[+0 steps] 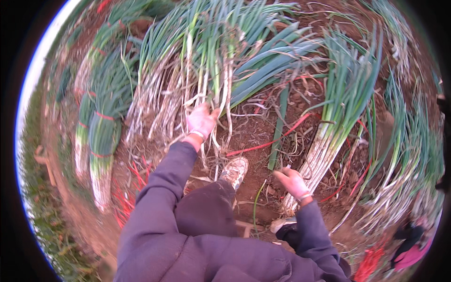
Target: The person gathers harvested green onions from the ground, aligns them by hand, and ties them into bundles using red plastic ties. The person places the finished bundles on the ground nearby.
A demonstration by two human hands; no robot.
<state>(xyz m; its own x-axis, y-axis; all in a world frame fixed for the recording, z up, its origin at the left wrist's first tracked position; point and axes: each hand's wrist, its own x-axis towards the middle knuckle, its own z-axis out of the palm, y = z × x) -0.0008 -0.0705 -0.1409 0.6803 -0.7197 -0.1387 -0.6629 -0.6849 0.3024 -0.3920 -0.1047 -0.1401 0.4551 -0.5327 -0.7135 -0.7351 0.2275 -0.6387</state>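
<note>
My left hand reaches to the lower white stalks of a heap of loose green onions, its thumb apart from the fingers. Stalks hide its fingertips, so whether it grips one is unclear. Near the lower part of a gathered sheaf of green onions, my right hand has its fingers bent. A small pale bit shows by its fingertips; I cannot tell if it is held. The sheaf lies slanted on the soil, white root ends towards me. A red tie strip stretches over the ground between the hands.
Finished bundles bound with red ties lie at the left, beside loose red strips. More loose onions cover the right side. My shoe stands between the hands. Part of another person shows at lower right, near a red pile.
</note>
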